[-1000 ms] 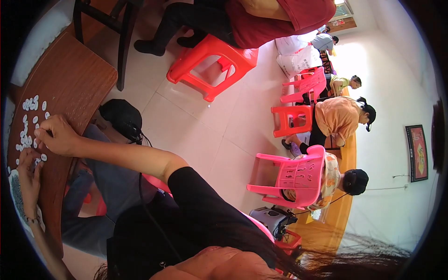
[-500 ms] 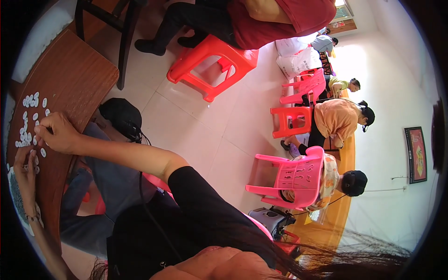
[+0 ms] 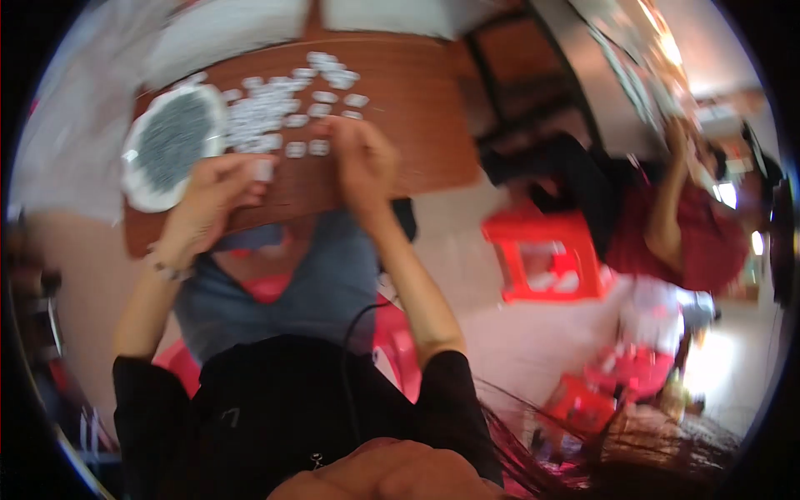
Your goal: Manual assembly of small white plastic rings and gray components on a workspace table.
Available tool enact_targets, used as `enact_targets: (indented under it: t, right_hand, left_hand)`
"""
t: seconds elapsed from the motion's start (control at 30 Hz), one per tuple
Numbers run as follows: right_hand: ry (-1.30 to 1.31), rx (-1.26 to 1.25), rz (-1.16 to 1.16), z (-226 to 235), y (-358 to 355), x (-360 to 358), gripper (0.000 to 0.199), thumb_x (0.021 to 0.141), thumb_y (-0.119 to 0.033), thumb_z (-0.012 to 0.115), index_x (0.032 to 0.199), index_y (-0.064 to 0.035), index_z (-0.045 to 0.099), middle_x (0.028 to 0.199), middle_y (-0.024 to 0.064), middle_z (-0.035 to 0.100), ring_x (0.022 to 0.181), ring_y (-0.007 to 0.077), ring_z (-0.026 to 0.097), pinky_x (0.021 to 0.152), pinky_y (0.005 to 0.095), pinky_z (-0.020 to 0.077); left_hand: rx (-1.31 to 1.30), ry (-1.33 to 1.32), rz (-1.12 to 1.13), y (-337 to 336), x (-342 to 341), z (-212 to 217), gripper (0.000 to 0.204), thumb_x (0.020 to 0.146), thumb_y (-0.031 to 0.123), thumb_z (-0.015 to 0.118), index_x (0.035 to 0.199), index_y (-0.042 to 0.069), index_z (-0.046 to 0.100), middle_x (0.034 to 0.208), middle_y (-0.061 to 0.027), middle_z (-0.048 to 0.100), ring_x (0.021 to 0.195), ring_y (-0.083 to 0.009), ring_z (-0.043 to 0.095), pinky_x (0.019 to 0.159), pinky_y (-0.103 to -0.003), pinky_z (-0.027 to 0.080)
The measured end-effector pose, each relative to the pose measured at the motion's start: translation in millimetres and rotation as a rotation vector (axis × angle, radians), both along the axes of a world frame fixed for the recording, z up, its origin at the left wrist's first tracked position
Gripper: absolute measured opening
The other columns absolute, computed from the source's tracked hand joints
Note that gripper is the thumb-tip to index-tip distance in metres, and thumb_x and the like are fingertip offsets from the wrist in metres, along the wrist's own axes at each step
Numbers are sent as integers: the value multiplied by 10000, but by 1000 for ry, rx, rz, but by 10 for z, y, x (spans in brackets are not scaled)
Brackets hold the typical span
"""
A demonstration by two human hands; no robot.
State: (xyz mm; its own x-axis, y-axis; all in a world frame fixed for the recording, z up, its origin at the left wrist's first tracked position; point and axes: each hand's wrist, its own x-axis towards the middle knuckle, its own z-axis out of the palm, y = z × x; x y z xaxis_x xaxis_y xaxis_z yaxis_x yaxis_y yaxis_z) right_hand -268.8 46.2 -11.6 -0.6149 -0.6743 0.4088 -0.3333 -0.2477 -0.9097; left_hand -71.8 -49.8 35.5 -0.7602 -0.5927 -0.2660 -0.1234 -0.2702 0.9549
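Note:
Between the thumb and fingers of my left hand [image 3: 208, 192] is a small white piece [image 3: 263, 170], flat and rounded. My right hand [image 3: 365, 162] is closed at the fingertips over the table; blur hides what is in them, if anything. Many like white pieces [image 3: 260, 110] lie heaped on the brown table [image 3: 408, 108] beyond my hands, and several sit singly beside my right fingertips. A white-rimmed round dish [image 3: 143, 198], filled with small dark grey bits [image 3: 173, 137], is on the left, just beyond my left hand.
White sacks or padded bundles [image 3: 229, 33] line the table's far edge. Right of the table are a dark wooden frame [image 3: 533, 67] and a red plastic stool [image 3: 546, 258] with a person in a red top [image 3: 692, 237] beside it. More red and pink seats stand farther off.
The view has swung round toward the table, bringing both hands and the dish into the middle left. My left hand now shows a white piece in its fingers; my right hand stays closed.

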Motion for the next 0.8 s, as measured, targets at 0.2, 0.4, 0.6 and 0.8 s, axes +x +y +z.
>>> enact_targets:
  t: [0.2,0.4,0.6,0.8]
  right_hand:
    - [84,32,378,160,96,146,250,899,-98,600,1128,0,625,1154,90,630,944,116,503,793,246,418]
    - [395,39,560,373,27,379,408,796,-231,726,1151,-53,633,1164,65,622,960,196,502,788,295,427]
    - [428,67,600,355,37,522,423,734,-179,798,1111,-52,654,1090,58,634,963,192,516,801,296,449]
    - [398,11,578,328,32,567,347,718,-101,795,1040,-46,675,992,70,649,941,209,549,799,308,454]
  left_hand:
    - [127,121,142,204,232,-60,302,920,209,644,1132,-6,648,900,-2,655,764,-52,584,676,-181,489]
    - [198,168,166,211,479,-71,271,896,203,676,1079,4,666,901,-17,674,748,-64,596,676,-193,500]
    - [183,176,149,269,500,-64,281,878,249,698,1038,18,682,833,-18,676,702,-52,585,583,-212,496]
    - [195,210,120,299,473,-113,270,883,259,691,1022,28,688,817,-15,672,676,-50,566,553,-207,473]
